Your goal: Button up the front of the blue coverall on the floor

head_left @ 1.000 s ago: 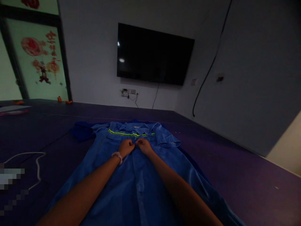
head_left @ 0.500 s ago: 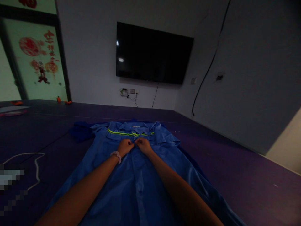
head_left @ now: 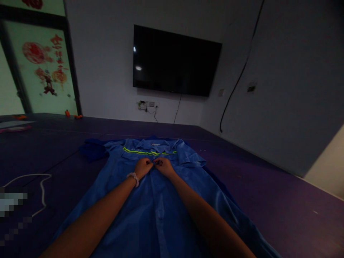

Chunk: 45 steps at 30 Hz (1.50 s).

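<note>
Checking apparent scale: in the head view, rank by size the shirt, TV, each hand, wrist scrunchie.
1. Blue short-sleeved shirt
2. Wall-mounted TV
3. Left hand and right hand: look alike, unranked
4. Wrist scrunchie

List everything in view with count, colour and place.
Shirt: one, blue, lime stripes, on floor
Cloth: one, dark blue, partly under shirt
Floor: one, purple, beneath shirt
Flat items: pale, pink, far left, count unclear
Cable: one, white, floor, left
Door: one, pale, far left
Small objects: three, orange, near door
Television: one, black, far wall
Sockets: several, pale, below television
Cord: one, black, right wall
Wristband: one, pink, left wrist
Left hand: one, pinching shirt front
Right hand: one, beside left
</note>
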Tool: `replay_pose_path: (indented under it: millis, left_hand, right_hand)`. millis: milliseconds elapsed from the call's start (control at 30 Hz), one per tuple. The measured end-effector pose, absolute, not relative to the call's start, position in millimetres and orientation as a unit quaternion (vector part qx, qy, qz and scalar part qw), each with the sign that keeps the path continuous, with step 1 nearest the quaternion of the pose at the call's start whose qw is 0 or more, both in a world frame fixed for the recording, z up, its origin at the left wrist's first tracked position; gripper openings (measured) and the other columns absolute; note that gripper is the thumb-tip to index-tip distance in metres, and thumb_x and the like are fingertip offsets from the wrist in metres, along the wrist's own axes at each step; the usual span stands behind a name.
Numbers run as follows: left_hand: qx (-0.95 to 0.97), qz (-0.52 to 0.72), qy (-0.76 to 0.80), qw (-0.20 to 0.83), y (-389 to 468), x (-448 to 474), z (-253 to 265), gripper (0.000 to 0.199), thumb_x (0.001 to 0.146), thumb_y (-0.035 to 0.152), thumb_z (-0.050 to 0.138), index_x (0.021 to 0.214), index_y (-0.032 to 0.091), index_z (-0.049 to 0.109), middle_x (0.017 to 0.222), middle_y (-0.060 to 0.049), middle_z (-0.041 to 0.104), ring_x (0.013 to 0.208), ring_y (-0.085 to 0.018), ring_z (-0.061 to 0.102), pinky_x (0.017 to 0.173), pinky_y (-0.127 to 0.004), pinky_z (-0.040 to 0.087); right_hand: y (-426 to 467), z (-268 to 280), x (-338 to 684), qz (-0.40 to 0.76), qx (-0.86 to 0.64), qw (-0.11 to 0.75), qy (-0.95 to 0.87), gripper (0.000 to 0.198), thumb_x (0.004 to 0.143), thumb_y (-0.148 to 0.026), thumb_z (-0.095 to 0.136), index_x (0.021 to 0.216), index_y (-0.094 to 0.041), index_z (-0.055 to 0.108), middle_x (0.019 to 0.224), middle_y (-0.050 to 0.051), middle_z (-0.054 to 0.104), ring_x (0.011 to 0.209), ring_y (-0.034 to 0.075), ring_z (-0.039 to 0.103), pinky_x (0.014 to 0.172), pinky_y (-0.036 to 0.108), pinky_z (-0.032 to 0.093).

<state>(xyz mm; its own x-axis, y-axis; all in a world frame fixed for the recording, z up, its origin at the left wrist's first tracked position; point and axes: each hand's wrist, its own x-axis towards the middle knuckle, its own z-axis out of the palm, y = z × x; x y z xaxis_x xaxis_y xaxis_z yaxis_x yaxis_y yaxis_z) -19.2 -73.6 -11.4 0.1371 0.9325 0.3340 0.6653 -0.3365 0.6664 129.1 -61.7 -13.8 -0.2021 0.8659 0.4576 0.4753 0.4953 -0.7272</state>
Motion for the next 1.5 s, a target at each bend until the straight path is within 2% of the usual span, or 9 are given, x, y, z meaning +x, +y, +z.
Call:
replay_pose_path:
  millis: [267,633,1067,1500]
  left_hand:
    - [0.731,0.366,0.545,0.185,-73.2,-19.1,-12.1,0.021,0.085,0.032,0.052,0.083,0.011,0.058,0.08,-0.001,0.06,0.072,-0.013,0.057,0.068,-0.031,0.048]
    - [0.739,0.337,0.557,0.172,-73.3,-19.3,-11.2,0.021,0.086,0.031,0.052,0.083,0.011,0.059,0.08,-0.001,0.06,0.072,-0.013,0.058,0.068,-0.031,0.049]
    - [0.73,0.353,0.555,0.188,-73.8,-19.8,-9.5,0.023,0.086,0.033,0.051,0.083,0.012,0.058,0.078,-0.001,0.059,0.071,-0.013,0.057,0.067,-0.031,0.048]
    - [0.72,0.375,0.545,0.211,-71.8,-20.9,-10.2,0.024,0.086,0.034,0.05,0.089,0.011,0.058,0.084,-0.002,0.06,0.074,-0.014,0.057,0.068,-0.031,0.049]
  right_hand:
    - [-64.2,-11.9,128.1,0.223,-0.45,0.442,-0.743,0.027,0.061,-0.007,0.055,0.082,-0.017,0.068,0.074,0.001,0.065,0.056,0.01,0.055,0.056,0.021,0.045]
    - [-65.0,-11.5,128.3,0.23,-0.452,0.439,-0.741,0.036,0.057,-0.002,0.049,0.084,-0.018,0.068,0.075,0.0,0.065,0.051,0.008,0.051,0.05,0.019,0.041]
    - [-68.8,-8.7,127.2,0.223,-0.452,0.438,-0.744,0.031,0.059,-0.005,0.051,0.082,-0.017,0.067,0.075,0.0,0.066,0.049,0.008,0.051,0.047,0.018,0.039]
    - [-69.0,-8.1,128.8,0.176,-0.451,0.412,-0.772,0.027,0.061,-0.006,0.058,0.08,-0.021,0.07,0.076,0.0,0.065,0.056,0.01,0.053,0.055,0.021,0.043]
